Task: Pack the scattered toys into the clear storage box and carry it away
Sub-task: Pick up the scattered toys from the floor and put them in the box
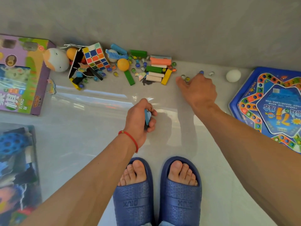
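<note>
Toys lie scattered along the far edge of the pale floor (81, 136), against the grey wall. I see my left hand (140, 118) low over the floor in front of my feet; its grip is curled and pinching a blue block (147, 117), and something small and brownish shows at the fingertips, but I cannot tell what it is. My right hand (197, 90) reaches further out, fingers bent down on a few marbles (185, 78); one blue marble (201, 72) sits just at the fingertips. Whether this grip is pinching a marble or only touching them I cannot tell, because the hand covers them.

Left of the right hand there is a heap of wooden blocks (158, 70) in green, pink, yellow and plain colours, with many marbles around it. An orange ball (123, 64) lies beside a green block (129, 77), and further left stand a puzzle cube (96, 57) and a round plush toy (56, 59). A white ball (233, 75) rests right of the marbles, near a blue board game (270, 103). A purple toy box (22, 74) lies at the left edge, and below it a clear storage box (17, 168) with a blue holed ball (11, 144) inside. I wear blue slippers (156, 193)
</note>
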The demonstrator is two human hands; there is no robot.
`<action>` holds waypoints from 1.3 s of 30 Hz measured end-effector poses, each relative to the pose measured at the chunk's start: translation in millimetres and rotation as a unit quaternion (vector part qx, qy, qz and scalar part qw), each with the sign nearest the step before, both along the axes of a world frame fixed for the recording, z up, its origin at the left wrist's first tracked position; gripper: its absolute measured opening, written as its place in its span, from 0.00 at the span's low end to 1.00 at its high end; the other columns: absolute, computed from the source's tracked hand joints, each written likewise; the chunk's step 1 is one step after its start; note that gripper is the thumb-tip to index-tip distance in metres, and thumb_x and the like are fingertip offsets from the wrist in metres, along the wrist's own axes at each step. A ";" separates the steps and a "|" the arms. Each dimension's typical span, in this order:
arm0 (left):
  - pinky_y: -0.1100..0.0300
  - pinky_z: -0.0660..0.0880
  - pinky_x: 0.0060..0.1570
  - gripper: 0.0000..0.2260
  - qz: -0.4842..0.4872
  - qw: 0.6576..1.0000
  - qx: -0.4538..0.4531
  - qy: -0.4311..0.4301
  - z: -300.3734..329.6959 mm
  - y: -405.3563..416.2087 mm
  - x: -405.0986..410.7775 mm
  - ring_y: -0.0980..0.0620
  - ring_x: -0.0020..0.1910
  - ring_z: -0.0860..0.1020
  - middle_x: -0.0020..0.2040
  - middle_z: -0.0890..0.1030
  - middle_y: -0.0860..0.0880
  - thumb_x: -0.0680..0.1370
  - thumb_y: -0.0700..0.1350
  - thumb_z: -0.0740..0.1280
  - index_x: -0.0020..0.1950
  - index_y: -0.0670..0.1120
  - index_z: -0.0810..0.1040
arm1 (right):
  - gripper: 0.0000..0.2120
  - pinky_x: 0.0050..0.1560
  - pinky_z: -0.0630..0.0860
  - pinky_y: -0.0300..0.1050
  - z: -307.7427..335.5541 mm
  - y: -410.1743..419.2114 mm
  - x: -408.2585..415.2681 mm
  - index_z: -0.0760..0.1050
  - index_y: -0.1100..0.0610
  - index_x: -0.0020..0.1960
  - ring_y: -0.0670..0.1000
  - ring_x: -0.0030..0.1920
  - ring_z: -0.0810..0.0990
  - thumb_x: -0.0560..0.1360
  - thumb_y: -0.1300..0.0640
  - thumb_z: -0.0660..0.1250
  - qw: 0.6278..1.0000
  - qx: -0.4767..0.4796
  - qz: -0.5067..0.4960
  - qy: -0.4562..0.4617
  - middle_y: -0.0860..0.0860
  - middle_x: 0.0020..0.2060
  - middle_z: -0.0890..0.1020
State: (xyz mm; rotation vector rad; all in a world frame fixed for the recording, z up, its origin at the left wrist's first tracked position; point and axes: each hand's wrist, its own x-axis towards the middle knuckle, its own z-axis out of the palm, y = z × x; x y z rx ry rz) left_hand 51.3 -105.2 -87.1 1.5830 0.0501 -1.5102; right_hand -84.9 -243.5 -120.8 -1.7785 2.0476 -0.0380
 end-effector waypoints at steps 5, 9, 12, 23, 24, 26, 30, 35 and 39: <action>0.62 0.57 0.24 0.07 -0.011 0.999 -0.017 0.043 -1.3 8.3 4.6 0.50 0.25 0.63 0.36 0.73 0.45 0.73 0.43 0.61 0.35 0.46 0.69 | 0.21 0.49 0.76 0.52 -8.0 9.2 -6.4 0.76 0.60 0.53 0.64 0.50 0.80 0.78 0.42 0.60 0.999 -0.021 0.018 -0.026 0.60 0.48 0.82; 0.60 0.54 0.27 0.07 0.026 0.994 -0.040 0.101 8.5 24.3 3.5 0.50 0.25 0.63 0.37 0.73 0.45 0.73 0.45 0.60 0.35 0.46 0.69 | 0.17 0.40 0.73 0.50 9.1 48.2 -23.6 0.75 0.59 0.39 0.57 0.37 0.76 0.76 0.48 0.59 0.983 0.030 -0.035 -0.180 0.55 0.34 0.79; 0.59 0.53 0.28 0.08 0.053 0.988 -0.050 0.138 28.7 49.6 3.7 0.51 0.24 0.63 0.37 0.73 0.45 0.73 0.45 0.60 0.34 0.46 0.69 | 0.13 0.27 0.61 0.44 36.6 87.7 -41.9 0.74 0.59 0.36 0.52 0.29 0.69 0.72 0.54 0.57 0.824 0.235 -0.219 -0.467 0.54 0.31 0.74; 0.61 0.56 0.26 0.06 0.219 0.957 -0.118 0.146 171.9 229.1 89.9 0.51 0.25 0.65 0.38 0.72 0.47 0.73 0.45 0.58 0.37 0.48 0.71 | 0.09 0.38 0.81 0.42 223.6 151.2 52.1 0.75 0.65 0.60 0.53 0.41 0.83 0.81 0.66 0.63 0.799 0.492 0.087 -0.335 0.59 0.44 0.82; 0.62 0.58 0.25 0.07 0.240 0.954 -0.123 0.132 183.6 251.0 102.3 0.51 0.27 0.67 0.38 0.73 0.47 0.74 0.45 0.58 0.37 0.47 0.71 | 0.09 0.41 0.81 0.44 244.8 165.9 76.7 0.76 0.63 0.60 0.53 0.42 0.82 0.80 0.66 0.64 0.789 0.512 0.125 -0.318 0.58 0.44 0.82; 0.63 0.64 0.26 0.06 0.290 0.942 -0.129 0.108 201.9 298.1 129.3 0.50 0.30 0.69 0.39 0.73 0.46 0.74 0.44 0.59 0.39 0.46 0.72 | 0.09 0.44 0.80 0.45 280.1 204.1 129.1 0.78 0.62 0.58 0.52 0.43 0.80 0.79 0.63 0.67 0.765 0.544 0.159 -0.307 0.56 0.45 0.81; 0.52 0.77 0.43 0.11 0.432 0.894 -0.094 0.075 222.7 381.5 179.7 0.43 0.43 0.76 0.50 0.76 0.39 0.76 0.45 0.60 0.53 0.41 0.75 | 0.09 0.54 0.82 0.47 316.5 288.2 228.7 0.76 0.64 0.58 0.55 0.49 0.81 0.79 0.62 0.64 0.732 0.547 0.192 -0.358 0.58 0.50 0.79; 0.36 0.71 0.63 0.22 0.436 0.899 -0.012 0.041 231.6 426.8 207.5 0.35 0.63 0.75 0.66 0.73 0.32 0.77 0.48 0.61 0.67 0.37 0.70 | 0.24 0.65 0.76 0.53 314.5 342.8 283.6 0.64 0.65 0.74 0.63 0.65 0.76 0.81 0.58 0.62 0.756 0.527 0.246 -0.301 0.66 0.71 0.70; 0.33 0.65 0.67 0.22 0.374 0.927 -0.003 0.010 237.7 413.5 204.2 0.33 0.59 0.76 0.63 0.73 0.33 0.77 0.46 0.62 0.69 0.41 0.66 | 0.19 0.59 0.80 0.54 313.7 305.5 256.6 0.72 0.63 0.69 0.59 0.62 0.79 0.80 0.56 0.64 0.788 0.478 0.299 -0.247 0.61 0.65 0.75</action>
